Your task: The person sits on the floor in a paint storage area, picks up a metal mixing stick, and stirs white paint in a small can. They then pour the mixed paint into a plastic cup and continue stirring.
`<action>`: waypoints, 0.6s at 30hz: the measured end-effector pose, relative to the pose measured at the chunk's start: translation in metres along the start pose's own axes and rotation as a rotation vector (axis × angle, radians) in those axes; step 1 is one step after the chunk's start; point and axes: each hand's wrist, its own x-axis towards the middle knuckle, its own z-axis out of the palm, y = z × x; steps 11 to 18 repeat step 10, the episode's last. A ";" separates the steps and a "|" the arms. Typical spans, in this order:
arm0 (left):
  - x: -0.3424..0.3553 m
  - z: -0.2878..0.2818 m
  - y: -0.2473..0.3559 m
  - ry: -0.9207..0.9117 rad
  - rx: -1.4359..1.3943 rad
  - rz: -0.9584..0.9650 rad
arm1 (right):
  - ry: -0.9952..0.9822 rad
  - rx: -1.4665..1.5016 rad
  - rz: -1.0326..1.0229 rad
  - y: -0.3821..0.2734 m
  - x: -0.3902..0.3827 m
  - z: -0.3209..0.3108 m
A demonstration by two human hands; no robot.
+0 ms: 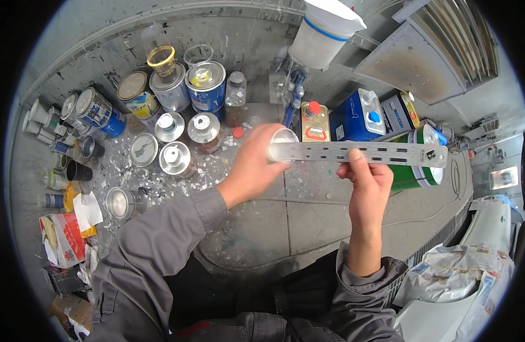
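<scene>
My left hand (pixel 252 165) is wrapped round a small clear cup (pixel 285 137) with something whitish inside. In my right hand (pixel 368 182) is a long, flat, silvery mixing stick (pixel 325 151) with rows of dark marks, pinched between thumb and fingers. The stick lies nearly level, its left end at the cup's side; I cannot tell whether it touches the cup. Beyond the hands stand a gold rectangular tin (pixel 316 130) with a red cap and a blue rectangular can (pixel 353 117). Partly behind the stick's right end is a green can (pixel 410 176).
Several metal-topped cans (pixel 177 158) and paint tins (pixel 205 91) crowd the left and back of the paint-spattered floor. A clear container (pixel 119 203) stands nearer on the left. A white strainer bucket (pixel 319 43) hangs at the back. A hose (pixel 325 248) crosses the floor; wrapped panels (pixel 444 276) lie right.
</scene>
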 end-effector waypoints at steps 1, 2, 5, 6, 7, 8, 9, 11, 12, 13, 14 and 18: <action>0.000 -0.001 0.000 -0.004 -0.013 -0.017 | 0.021 0.044 0.019 -0.001 0.002 -0.002; 0.001 -0.003 -0.001 -0.006 -0.028 -0.034 | 0.057 0.104 0.027 -0.004 0.005 -0.005; 0.005 -0.005 -0.003 0.003 -0.100 -0.080 | 0.042 0.199 -0.091 -0.015 0.010 -0.019; 0.007 -0.005 -0.004 0.009 -0.128 -0.095 | 0.040 0.191 -0.115 -0.019 0.009 -0.024; 0.008 -0.006 -0.005 0.002 -0.139 -0.113 | 0.043 0.133 -0.178 -0.021 0.008 -0.026; 0.009 -0.006 -0.006 -0.006 -0.150 -0.130 | 0.052 0.089 -0.237 -0.022 0.008 -0.029; 0.010 -0.007 -0.006 -0.015 -0.161 -0.149 | 0.040 0.048 -0.274 -0.024 0.006 -0.031; 0.010 -0.007 -0.006 -0.014 -0.163 -0.146 | 0.033 0.012 -0.309 -0.025 0.005 -0.032; 0.010 -0.007 -0.006 -0.014 -0.163 -0.146 | 0.033 0.012 -0.309 -0.025 0.005 -0.032; 0.010 -0.007 -0.006 -0.014 -0.163 -0.146 | 0.033 0.012 -0.309 -0.025 0.005 -0.032; 0.010 -0.007 -0.006 -0.014 -0.163 -0.146 | 0.033 0.012 -0.309 -0.025 0.005 -0.032; 0.010 -0.007 -0.006 -0.014 -0.163 -0.146 | 0.033 0.012 -0.309 -0.025 0.005 -0.032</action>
